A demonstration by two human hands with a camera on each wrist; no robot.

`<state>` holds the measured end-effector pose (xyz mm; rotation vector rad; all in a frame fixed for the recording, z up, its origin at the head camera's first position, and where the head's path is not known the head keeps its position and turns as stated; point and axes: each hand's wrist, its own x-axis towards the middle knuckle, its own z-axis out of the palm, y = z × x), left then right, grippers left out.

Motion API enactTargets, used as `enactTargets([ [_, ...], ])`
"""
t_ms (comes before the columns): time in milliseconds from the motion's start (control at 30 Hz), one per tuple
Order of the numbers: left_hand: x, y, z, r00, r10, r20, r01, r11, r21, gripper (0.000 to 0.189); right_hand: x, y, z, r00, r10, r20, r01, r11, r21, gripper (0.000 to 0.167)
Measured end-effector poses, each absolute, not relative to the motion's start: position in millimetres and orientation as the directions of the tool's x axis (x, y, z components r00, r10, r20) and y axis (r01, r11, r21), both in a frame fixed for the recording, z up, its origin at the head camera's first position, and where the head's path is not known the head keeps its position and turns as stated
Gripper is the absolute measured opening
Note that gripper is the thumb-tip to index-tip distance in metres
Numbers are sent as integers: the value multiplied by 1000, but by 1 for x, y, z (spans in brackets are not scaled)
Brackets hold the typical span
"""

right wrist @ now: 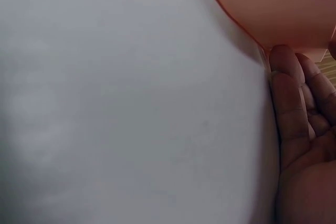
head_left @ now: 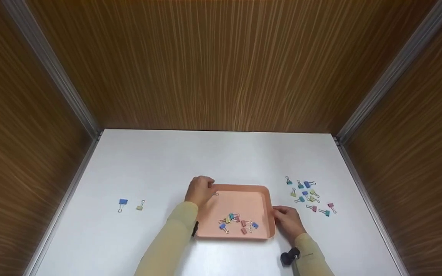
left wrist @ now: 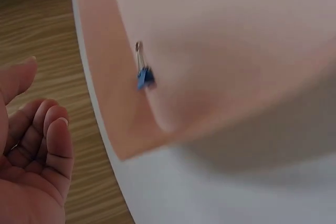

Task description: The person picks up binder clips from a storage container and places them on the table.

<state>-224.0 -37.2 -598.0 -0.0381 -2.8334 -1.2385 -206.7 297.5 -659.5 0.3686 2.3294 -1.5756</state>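
Observation:
A shallow pink tray (head_left: pixel 240 236) lies on the white table. At its far left corner is my left hand (head_left: pixel 200 191), fingers loosely curled with nothing between them in the left wrist view. Near that hand a blue binder clip (left wrist: pixel 145 78) lies against the tray's inner wall, mostly hidden in the head view. My right hand (head_left: pixel 289 221) holds the tray's right rim, fingertips (right wrist: pixel 284 59) at the outer wall and the thumb at the rim. Several coloured binder clips (head_left: pixel 233 216) lie in the tray's near half.
On the table's right side several binder clips (head_left: pixel 305 193) lie scattered in blue, green, yellow and pink. At the left lie a blue binder clip (head_left: pixel 123 202) and a yellow one (head_left: pixel 139 208). Wood-grain panels (head_left: pixel 221 65) enclose the back and sides of the table (head_left: pixel 159 153).

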Motion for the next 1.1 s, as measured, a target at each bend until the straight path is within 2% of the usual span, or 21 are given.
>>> enactTargets([
  [333, -223, -2, -610, -994, 113, 12, 92, 736, 670, 27, -207, 296, -657, -925, 37, -378, 364, 367, -856, 32],
  [600, -219, 17, -612, -956, 240, -169, 45, 687, 725, 40, -206, 299, -656, -930, 37, -366, 355, 348, -868, 32],
  [733, -217, 26, -615, -936, 290, -199, 62, 692, 719, 41, -206, 299, -658, -926, 31, -376, 362, 355, -862, 32],
  [900, -219, 40, -620, -909, 368, -195, 151, 728, 668, 41, -206, 299, -659, -922, 42, -384, 370, 381, -847, 33],
  [1100, -220, 62, -619, -849, 504, -158, 344, 754, 559, 38, -205, 297, -657, -938, 36, -343, 331, 376, -865, 27],
])
